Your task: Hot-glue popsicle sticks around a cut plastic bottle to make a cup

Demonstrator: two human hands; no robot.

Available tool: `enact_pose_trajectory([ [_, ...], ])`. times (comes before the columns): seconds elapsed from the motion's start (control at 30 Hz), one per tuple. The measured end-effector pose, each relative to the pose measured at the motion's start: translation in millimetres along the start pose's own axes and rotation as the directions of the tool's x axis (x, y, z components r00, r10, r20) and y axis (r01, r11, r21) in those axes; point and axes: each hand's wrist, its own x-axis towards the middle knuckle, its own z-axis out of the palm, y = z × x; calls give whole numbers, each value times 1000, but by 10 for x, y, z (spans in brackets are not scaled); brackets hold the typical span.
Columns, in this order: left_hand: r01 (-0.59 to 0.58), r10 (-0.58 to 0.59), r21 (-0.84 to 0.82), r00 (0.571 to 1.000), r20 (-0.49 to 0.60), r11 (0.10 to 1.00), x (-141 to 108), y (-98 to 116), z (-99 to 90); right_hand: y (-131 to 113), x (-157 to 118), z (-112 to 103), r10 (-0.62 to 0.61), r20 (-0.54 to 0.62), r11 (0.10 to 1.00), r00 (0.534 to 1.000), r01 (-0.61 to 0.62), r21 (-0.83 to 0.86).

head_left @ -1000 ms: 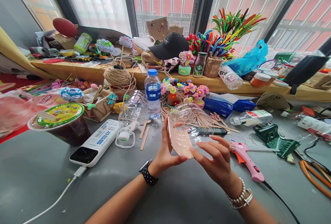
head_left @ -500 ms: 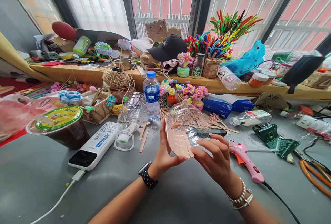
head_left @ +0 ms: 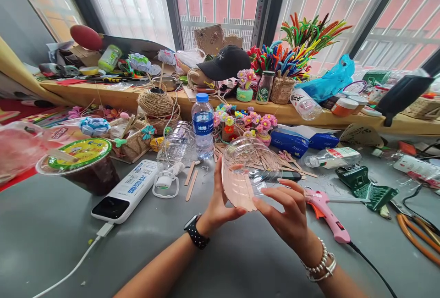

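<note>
Above the table I hold a clear plastic bottle piece [head_left: 263, 160], tilted, with flat wooden craft sticks [head_left: 237, 190] side by side along its near side. My left hand [head_left: 220, 201] grips it from the left, the thumb under the stick ends and the fingers behind the wall. On the other side, my right hand [head_left: 285, 211] has a fingertip and thumb at the lower end of the rightmost craft stick [head_left: 250, 195], while its other fingers lie by the plastic rim. More loose sticks [head_left: 264, 160] lie in a pile behind, partly seen through the plastic.
A pink glue gun [head_left: 326, 215] lies to the right, beside orange-handled scissors [head_left: 417, 238]. Left of my hands are a white power bank [head_left: 127, 190], a lidded drink cup [head_left: 92, 174] and two loose sticks. A water bottle [head_left: 202, 128] stands behind, before a crowded wooden ledge [head_left: 192, 107].
The rightmost craft stick has shifted left against its neighbours, its lower end less splayed. Both hands stay in nearly the same place on the plastic piece.
</note>
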Motion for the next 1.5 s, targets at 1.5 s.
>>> enact_pose_trajectory([
  [1.5, 506, 123, 861, 859, -497, -49, 471, 968, -1060, 177, -2, 152, 296, 336, 955, 894, -274, -112],
])
